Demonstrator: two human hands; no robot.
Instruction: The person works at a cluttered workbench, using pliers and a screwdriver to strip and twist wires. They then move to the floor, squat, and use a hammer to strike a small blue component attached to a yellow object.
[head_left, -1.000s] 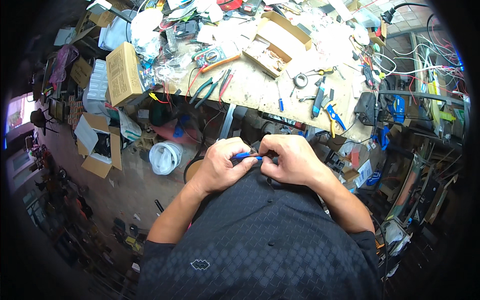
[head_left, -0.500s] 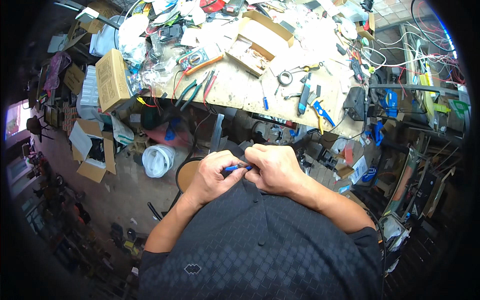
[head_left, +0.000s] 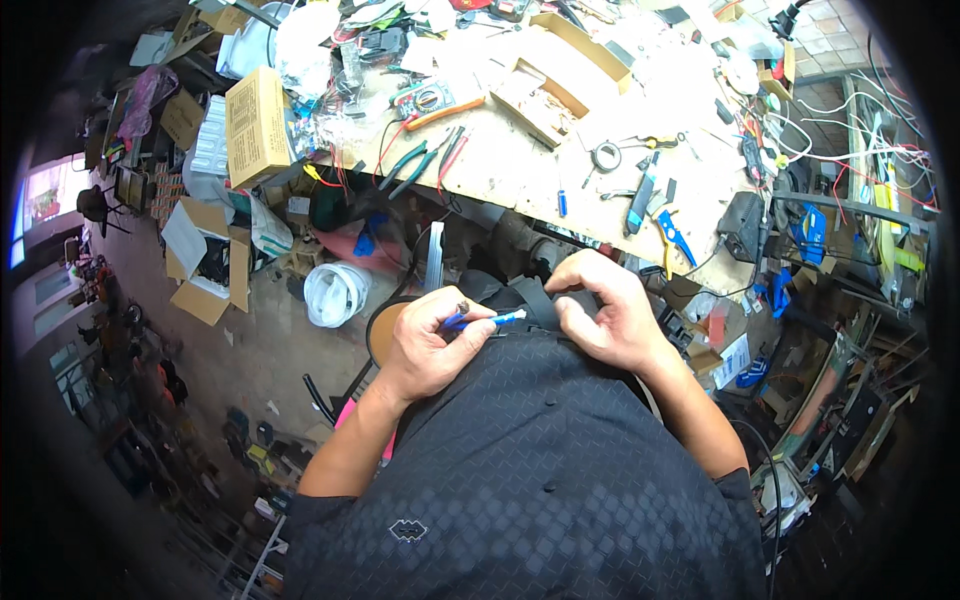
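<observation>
Between thumb and finger of the left grip (head_left: 432, 345): blue wire (head_left: 504, 319), clamped, pale end directed at the right grip (head_left: 612, 312), near but apart. Brownish end (head_left: 462, 307) shows beside the left fingers; whether same piece, cannot tell. Right grip: thumb and fingers apart. Beyond both grips: worktop (head_left: 520, 182). On it, multimeter (head_left: 428, 98) beyond left grip, blue-yellow pliers (head_left: 674, 238) beyond right grip. Left of left grip, lower down: white bucket (head_left: 335, 295).
</observation>
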